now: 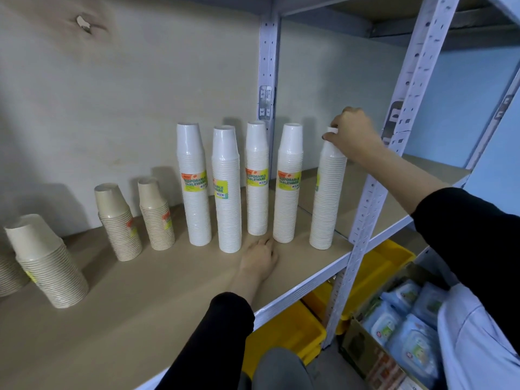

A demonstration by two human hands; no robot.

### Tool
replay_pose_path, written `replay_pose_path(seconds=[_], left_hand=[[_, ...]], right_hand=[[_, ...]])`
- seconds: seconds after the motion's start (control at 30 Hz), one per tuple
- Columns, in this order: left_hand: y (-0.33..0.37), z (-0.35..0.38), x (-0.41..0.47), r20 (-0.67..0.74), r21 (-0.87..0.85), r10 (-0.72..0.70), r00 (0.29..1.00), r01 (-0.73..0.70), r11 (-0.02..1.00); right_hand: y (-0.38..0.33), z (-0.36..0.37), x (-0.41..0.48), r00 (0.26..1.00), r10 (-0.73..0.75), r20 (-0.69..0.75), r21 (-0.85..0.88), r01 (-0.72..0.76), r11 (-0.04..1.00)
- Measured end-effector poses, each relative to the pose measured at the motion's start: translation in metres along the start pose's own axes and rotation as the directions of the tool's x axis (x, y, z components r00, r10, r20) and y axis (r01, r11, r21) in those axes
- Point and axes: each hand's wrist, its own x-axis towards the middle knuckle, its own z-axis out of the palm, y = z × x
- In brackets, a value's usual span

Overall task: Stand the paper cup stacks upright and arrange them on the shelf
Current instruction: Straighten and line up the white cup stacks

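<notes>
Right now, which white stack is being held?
The rightmost stack: the right hand grips its top. No hand grips the other four.

left sleeve (216,333): black, long, forearm left bare | right sleeve (464,237): black, matched | left hand (259,260), right hand (354,133): bare | pale blue garment (478,347): seen at lower right | grey trousers (281,367): seen at knee

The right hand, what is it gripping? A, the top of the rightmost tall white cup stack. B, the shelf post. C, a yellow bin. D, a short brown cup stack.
A: the right hand curls its fingers round the top of the rightmost tall white cup stack, which stands upright on the shelf; the left hand lies flat on the board.
</notes>
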Motion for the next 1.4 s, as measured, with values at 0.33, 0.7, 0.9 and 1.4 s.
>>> replay_pose_path(seconds=[0.33,0.7,0.9,1.4], left_hand=[[-0.004,0.004,0.000,-0.005,-0.067,-0.019,1.000,0.018,0.998],[-0.005,0.006,0.000,-0.014,-0.077,-0.014,1.000,0.013,0.997],[-0.005,0.006,0.001,-0.005,-0.073,-0.026,1.000,0.026,0.997],[-0.003,0.003,-0.001,-0.003,-0.047,-0.021,1.000,0.021,0.999]], right_hand=[[0.020,-0.018,0.009,0.994,-0.035,0.101,0.174,0.017,0.985],[0.020,-0.016,0.008,0.997,-0.003,0.083,0.261,-0.018,0.965],[0.013,-0.012,0.008,0.996,0.014,0.084,0.187,-0.030,0.982],[0.030,-0.024,0.013,0.980,-0.135,0.149,0.379,0.069,0.923]])
